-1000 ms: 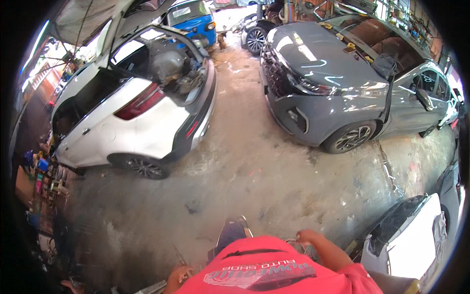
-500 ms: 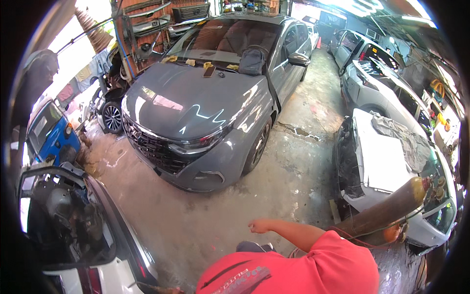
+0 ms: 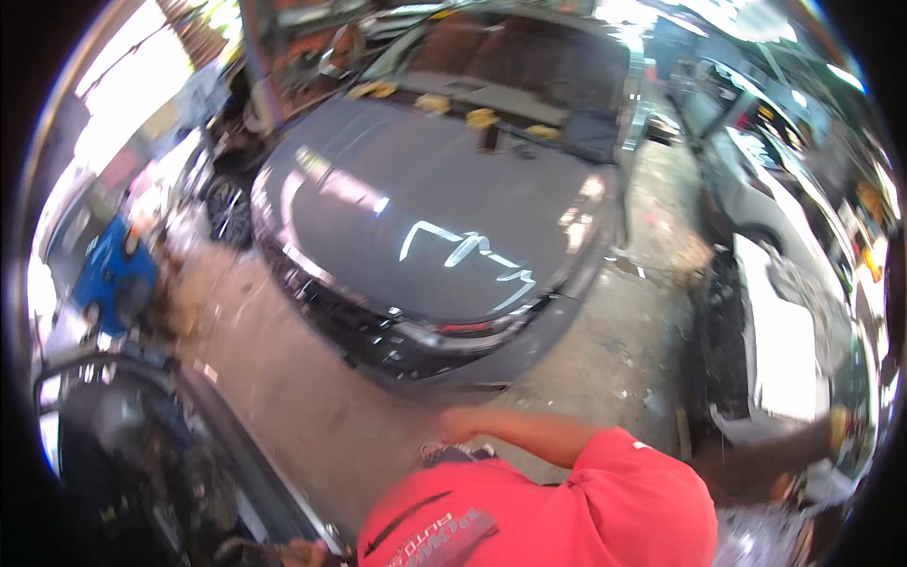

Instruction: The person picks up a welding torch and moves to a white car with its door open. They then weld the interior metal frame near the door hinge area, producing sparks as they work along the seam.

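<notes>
My right arm reaches across in front of my red shirt, and my right hand (image 3: pixel 458 425) is smeared by motion, so its fingers cannot be read. It is in front of the grey car (image 3: pixel 378 189), whose hood fills the middle of the view. At the lower edge, my left hand (image 3: pixel 304 553) shows only in part, beside the dark-framed vehicle (image 3: pixel 227 444) on the left. Whether it grips anything is hidden. Along the base of the windshield lie several yellow cloths (image 3: pixel 433 103), a phone (image 3: pixel 488 140) and a dark backpack (image 3: pixel 590 135).
A white car (image 3: pixel 789 213) stands at the right, with a white panel (image 3: pixel 779 331) and grey cloth (image 3: pixel 812 293) nearer me. A blurred gas cylinder (image 3: pixel 775 463) lies at lower right. A blue vehicle part (image 3: pixel 118 274) and a wheel (image 3: pixel 228 210) are at the left.
The grey car now appears larger and closer, as my view has moved toward it. My right hand has swung slightly left and up; more of my left hand shows at the lower edge.
</notes>
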Action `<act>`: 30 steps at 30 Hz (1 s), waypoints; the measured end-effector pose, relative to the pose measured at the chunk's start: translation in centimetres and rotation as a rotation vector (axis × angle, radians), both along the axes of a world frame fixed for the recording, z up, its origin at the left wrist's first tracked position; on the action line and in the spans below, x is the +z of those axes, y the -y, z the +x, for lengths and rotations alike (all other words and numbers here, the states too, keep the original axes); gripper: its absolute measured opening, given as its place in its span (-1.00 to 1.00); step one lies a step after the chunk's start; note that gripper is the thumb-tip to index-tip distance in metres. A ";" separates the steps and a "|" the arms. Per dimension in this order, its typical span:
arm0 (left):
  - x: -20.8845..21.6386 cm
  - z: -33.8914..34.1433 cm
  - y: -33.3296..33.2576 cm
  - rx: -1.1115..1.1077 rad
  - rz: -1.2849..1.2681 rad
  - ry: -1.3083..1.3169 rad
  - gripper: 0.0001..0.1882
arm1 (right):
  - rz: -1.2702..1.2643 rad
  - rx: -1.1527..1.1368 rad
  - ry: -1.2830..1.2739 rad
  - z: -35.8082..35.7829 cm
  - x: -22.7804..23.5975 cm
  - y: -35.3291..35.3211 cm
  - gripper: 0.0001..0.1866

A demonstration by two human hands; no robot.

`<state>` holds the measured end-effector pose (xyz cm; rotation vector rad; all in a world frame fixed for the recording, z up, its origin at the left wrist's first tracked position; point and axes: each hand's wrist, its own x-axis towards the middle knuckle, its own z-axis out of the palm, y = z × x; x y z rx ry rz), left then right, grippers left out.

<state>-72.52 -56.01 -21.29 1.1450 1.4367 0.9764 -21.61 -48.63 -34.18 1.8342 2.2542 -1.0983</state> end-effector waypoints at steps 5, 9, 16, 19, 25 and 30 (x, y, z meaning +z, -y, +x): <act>8.0 2.7 -11.0 0.165 0.072 -0.157 -0.73 | -0.016 0.225 0.132 -3.6 9.1 -17.6 -0.41; 10.4 0.8 -18.1 0.459 0.115 -0.173 -0.76 | 0.031 0.235 -0.181 -9.7 13.9 -29.1 -0.44; 5.9 -1.3 -38.0 0.751 0.247 -0.262 -0.72 | -0.025 0.295 -0.085 -12.2 6.5 -46.5 -0.42; 5.4 -3.1 -46.6 0.708 0.373 -0.220 -0.75 | -0.094 0.259 -0.082 -12.0 5.2 -52.6 -0.43; 8.6 -6.3 -66.6 0.669 0.493 -0.139 -0.80 | -0.137 0.114 -0.114 -14.4 6.6 -69.3 -0.41; 10.3 -8.1 -82.8 0.557 0.796 -0.094 -0.81 | -0.158 0.133 -0.240 -16.9 6.6 -86.3 -0.41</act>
